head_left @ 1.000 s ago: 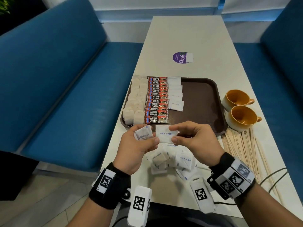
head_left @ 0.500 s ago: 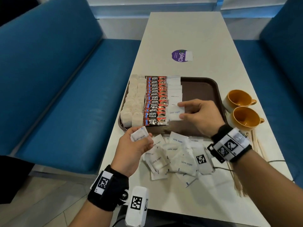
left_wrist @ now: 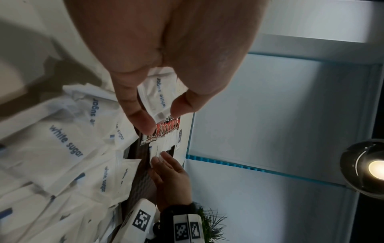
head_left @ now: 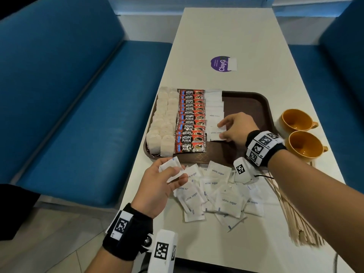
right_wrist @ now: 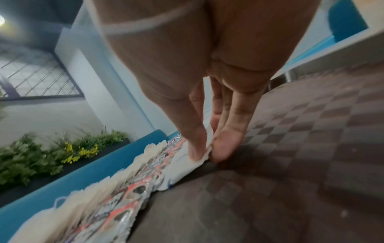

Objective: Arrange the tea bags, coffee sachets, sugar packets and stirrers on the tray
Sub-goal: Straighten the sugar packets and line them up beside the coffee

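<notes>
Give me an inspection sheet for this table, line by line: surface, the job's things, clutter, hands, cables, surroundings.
Surface: long pale table with a purple sticker.
Job's things: brown tray holds tea bags, coffee sachets and a column of sugar packets; loose sugar packets lie heaped on the table near the tray; wooden stirrers on the table, off the tray.
Clutter: two orange cups right of the tray.
Hands: left hand holds sugar packets; right hand pinches one packet at the column's near end.
Cables: thin black cord below the right wrist.
Surroundings: blue benches on both sides.
</notes>
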Available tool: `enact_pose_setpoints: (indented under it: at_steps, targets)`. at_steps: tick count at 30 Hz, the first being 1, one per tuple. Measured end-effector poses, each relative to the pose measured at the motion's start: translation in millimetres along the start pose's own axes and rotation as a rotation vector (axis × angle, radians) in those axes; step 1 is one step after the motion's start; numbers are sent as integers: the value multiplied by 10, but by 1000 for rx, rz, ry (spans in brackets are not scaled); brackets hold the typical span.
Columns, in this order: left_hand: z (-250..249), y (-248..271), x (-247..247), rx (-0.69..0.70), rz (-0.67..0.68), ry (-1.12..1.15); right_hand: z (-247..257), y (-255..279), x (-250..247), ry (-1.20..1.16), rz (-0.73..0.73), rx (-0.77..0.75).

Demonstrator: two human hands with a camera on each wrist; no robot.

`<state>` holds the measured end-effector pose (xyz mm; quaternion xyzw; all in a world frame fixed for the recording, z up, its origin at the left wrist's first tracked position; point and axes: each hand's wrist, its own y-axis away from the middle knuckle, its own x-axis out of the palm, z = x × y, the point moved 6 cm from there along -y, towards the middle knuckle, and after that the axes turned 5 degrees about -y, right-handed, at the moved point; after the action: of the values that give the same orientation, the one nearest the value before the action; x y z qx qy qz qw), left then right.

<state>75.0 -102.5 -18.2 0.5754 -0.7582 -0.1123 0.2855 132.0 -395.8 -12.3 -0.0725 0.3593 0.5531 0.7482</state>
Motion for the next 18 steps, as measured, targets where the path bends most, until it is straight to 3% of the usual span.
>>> enact_pose_setpoints:
  at_steps: [6, 18]
  targets:
    - [1, -13, -16, -6, -4, 0, 82, -25, 28, 169, -10, -18]
    - [20, -26, -38, -13, 2, -3, 38, -43, -48, 73, -43, 20]
